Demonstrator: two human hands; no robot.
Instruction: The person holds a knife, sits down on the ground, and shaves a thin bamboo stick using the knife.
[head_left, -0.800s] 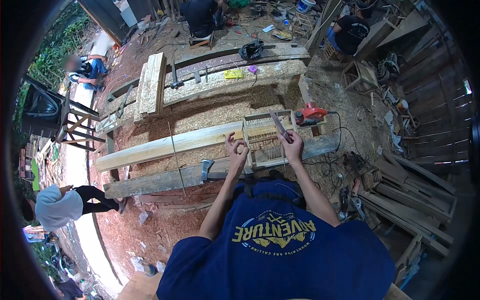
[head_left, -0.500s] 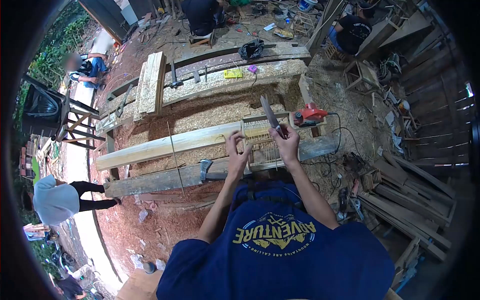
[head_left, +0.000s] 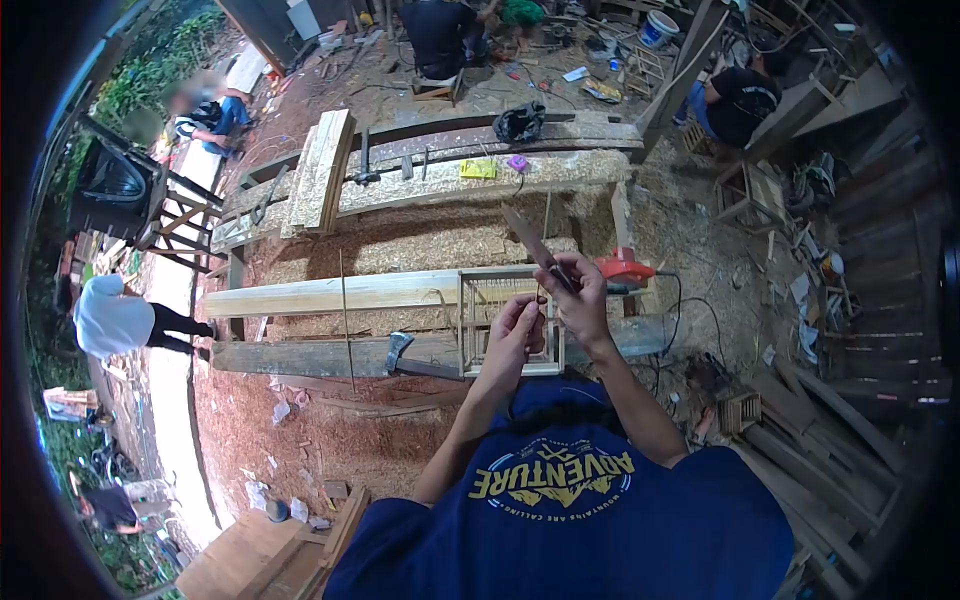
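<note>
My right hand is closed around a knife, its long blade angled up and to the left. Close beside it, my left hand has its fingers pinched together near the knife's lower end; whatever is between them is too small to make out. Below both hands sits a small wooden frame with thin sticks, partly hidden by my hands and resting across the bench planks. A hatchet lies left of the frame, its head on the front plank.
A red power tool with a black cord is right of the frame. Stacked boards, a hammer, a yellow item and a purple tape measure lie on the far planks. Several people sit or stand around.
My left hand has gone from spread fingers to a pinch and moved right, closer to my right hand. The knife stays in my right hand. The view has shifted slightly.
</note>
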